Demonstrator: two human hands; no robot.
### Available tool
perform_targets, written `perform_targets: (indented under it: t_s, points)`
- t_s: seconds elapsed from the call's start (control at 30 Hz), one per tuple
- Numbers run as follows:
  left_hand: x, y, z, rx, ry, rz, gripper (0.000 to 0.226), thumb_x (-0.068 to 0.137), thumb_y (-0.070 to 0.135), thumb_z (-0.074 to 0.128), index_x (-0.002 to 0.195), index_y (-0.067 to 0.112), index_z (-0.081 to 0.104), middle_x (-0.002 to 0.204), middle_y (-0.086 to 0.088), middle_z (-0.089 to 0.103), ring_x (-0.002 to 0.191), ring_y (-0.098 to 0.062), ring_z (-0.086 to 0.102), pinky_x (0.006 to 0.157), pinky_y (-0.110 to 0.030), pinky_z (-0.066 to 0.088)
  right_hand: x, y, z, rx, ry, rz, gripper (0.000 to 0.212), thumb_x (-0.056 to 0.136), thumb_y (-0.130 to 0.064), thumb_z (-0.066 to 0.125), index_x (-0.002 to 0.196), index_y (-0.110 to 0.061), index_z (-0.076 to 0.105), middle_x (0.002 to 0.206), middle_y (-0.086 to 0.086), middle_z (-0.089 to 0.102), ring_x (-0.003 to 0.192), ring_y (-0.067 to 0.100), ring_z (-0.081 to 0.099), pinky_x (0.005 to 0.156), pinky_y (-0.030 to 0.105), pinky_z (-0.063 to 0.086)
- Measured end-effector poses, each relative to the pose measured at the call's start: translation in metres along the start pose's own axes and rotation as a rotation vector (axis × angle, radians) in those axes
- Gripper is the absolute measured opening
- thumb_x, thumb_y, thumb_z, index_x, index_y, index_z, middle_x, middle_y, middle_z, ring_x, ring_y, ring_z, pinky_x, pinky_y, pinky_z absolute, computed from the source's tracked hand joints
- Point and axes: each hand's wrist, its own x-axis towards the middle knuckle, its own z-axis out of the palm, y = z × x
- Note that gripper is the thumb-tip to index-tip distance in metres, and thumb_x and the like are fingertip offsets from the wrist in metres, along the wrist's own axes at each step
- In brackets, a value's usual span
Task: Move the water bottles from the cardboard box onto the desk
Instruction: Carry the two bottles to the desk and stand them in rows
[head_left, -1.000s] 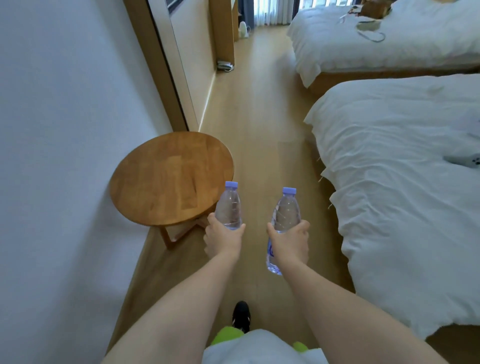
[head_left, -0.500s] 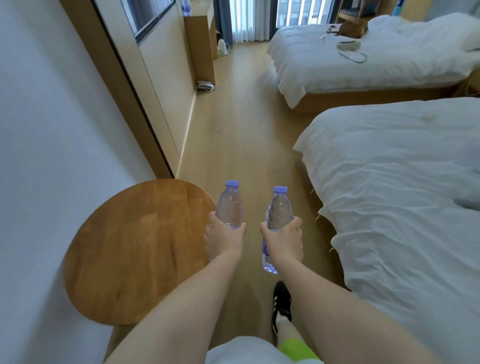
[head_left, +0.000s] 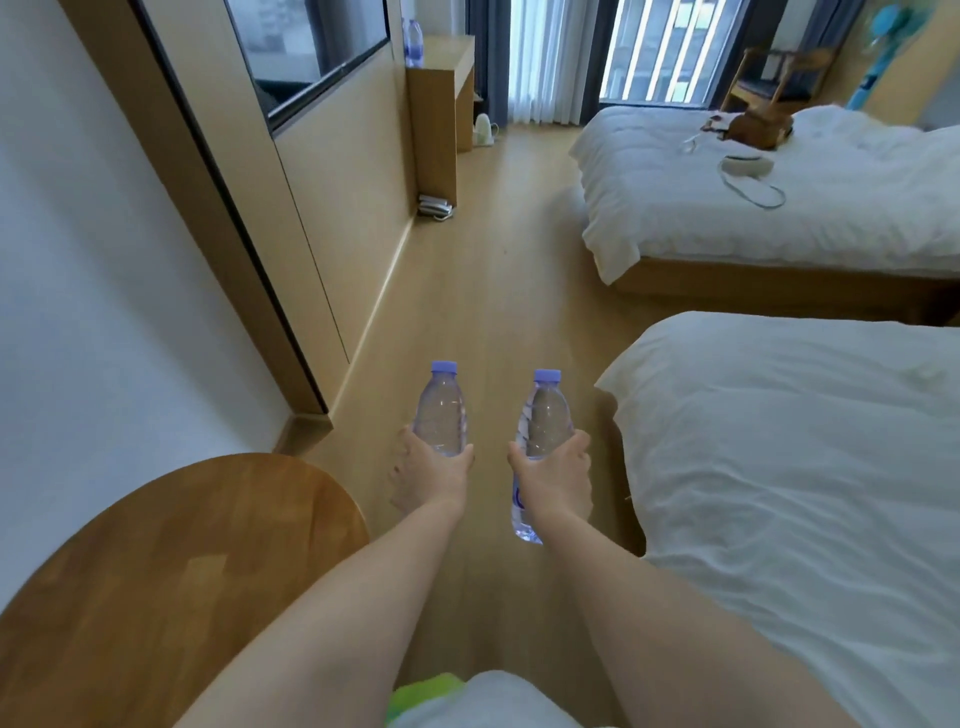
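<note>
Head view, person standing on a wooden floor (head_left: 498, 270) between a wall and two beds. The left hand (head_left: 434, 475) grips a clear water bottle (head_left: 440, 415) with a lilac cap, its fingers curled round the lower body so that only the upper half shows; the bottle stands upright. The right hand (head_left: 556, 480) grips a second water bottle (head_left: 543, 415) of the same kind round its middle, thumb on the left side, fingers wrapped behind; its base and part of a blue label project below the hand. The two bottles are held side by side, apart from each other, above the floor.

A round wooden side table (head_left: 171, 577) lies at lower left, just beside the left forearm. A near bed (head_left: 800, 467) with white bedding fills the right; a far bed (head_left: 779, 192) carries a brown bag (head_left: 753, 127). At the far end, against the left wall, stands the worktop (head_left: 447, 57), on which what appear to be more bottles (head_left: 413, 44) stand, too small to count.
</note>
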Motion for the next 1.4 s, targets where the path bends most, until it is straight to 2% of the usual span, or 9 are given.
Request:
perform_targets:
  t_s: [0.33,0.63,0.97,1.2,1.4]
  points:
    - [0.149,0.087,0.080,-0.005,-0.037,-0.069,0.079,0.071,0.048,0.075,0.133,0.018,0.036,0.125,-0.009,0.057,0.116,-0.032,0.053,0.092,-0.045,0.046,0.165,-0.086,0.050,-0.002,-0.043,0.020,0.074,0.081,-0.051,0.066,0.132,-0.014,0.029,0.124,0.009,0.050,0.108,0.029,0.057,0.090,0.049,0.051]
    - [0.332,0.226,0.131,0.069,-0.060,-0.008,0.080,0.072,0.049,0.074,0.134,0.019,0.032,0.124,-0.011,0.053,0.117,-0.032,0.049,0.090,-0.045,0.045,0.332,-0.224,0.088,0.061,-0.007,0.065,0.064,0.080,-0.049,0.066,0.123,-0.014,0.032,0.121,0.009,0.051,0.104,0.031,0.058,0.089,0.048,0.050]
    - [0.464,0.341,0.228,0.138,-0.123,-0.008,0.077,0.072,0.048,0.074,0.130,0.017,0.034,0.123,-0.011,0.053,0.117,-0.033,0.049,0.092,-0.045,0.044,0.525,-0.299,0.111,0.124,-0.005,0.144,0.063,0.079,-0.046,0.068,0.121,-0.014,0.033,0.122,0.010,0.052,0.104,0.034,0.059,0.088,0.047,0.050]
    - [0.569,0.450,0.298,0.130,-0.066,-0.033,0.081,0.073,0.050,0.073,0.133,0.016,0.031,0.124,-0.012,0.053,0.117,-0.033,0.049,0.093,-0.046,0.045,0.683,-0.363,0.118,0.103,-0.071,0.116,0.058,0.078,-0.045,0.066,0.115,-0.013,0.034,0.121,0.012,0.052,0.101,0.035,0.060,0.088,0.047,0.050]
    - [0.652,0.533,0.333,0.075,-0.004,-0.045,0.080,0.071,0.050,0.074,0.131,0.016,0.035,0.123,-0.012,0.054,0.115,-0.034,0.052,0.091,-0.046,0.046,0.786,-0.430,0.127,0.019,-0.124,0.040,0.060,0.079,-0.048,0.067,0.114,-0.013,0.034,0.120,0.013,0.052,0.107,0.034,0.058,0.091,0.049,0.050]
